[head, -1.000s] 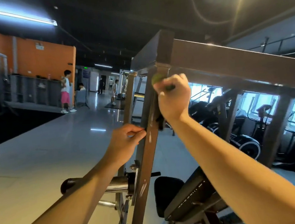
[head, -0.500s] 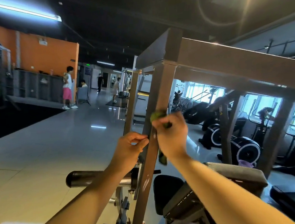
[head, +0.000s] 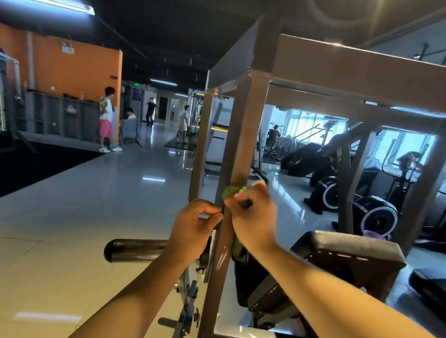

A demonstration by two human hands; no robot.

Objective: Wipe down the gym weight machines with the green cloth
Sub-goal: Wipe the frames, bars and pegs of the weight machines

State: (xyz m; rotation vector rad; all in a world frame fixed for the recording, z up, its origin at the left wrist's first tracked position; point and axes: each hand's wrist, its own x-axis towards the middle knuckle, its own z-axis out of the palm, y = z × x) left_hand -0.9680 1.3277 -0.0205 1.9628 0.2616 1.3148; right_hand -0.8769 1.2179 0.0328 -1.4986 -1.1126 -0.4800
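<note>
Only the person's two arms show. The left forearm point(head: 116, 315) and left hand point(head: 194, 226) are bare, as are the right forearm point(head: 335, 291) and right hand point(head: 256, 220), uncovered from the wrists as far as the view reaches.

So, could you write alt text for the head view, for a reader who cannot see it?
The right hand grips a green cloth against a brown upright post of a weight machine; the left hand pinches the post's edge. Behind stand exercise bikes.
</note>
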